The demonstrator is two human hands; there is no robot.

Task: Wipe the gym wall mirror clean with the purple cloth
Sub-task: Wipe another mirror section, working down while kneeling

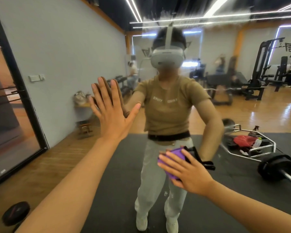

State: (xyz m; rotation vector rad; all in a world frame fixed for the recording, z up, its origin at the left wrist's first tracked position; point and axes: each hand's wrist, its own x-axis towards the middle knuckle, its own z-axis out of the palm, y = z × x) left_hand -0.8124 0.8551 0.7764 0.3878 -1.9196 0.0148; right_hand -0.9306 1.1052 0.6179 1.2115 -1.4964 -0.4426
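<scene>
a person stands at the gym wall mirror point(208, 115), the left hand point(111, 111) flat on the glass with fingers straight and spread, bracing, while the right hand point(186, 170) presses the purple cloth point(170, 165) against the pane at waist level, fingers extended over it rather than curled round. the hands are well apart, the left high, the right low. the cloth looks soft, thin and light, bunched under the palm; it should fold and slide easily, so a flat palm at its centre seems the best hold, with fingertips pinning the leading edge to stop it slipping out. the glass is stiff and smooth, likely slippery, and calls for even pressure rather than force. streaks smear the upper pane, suggesting much wiping remains.
</scene>
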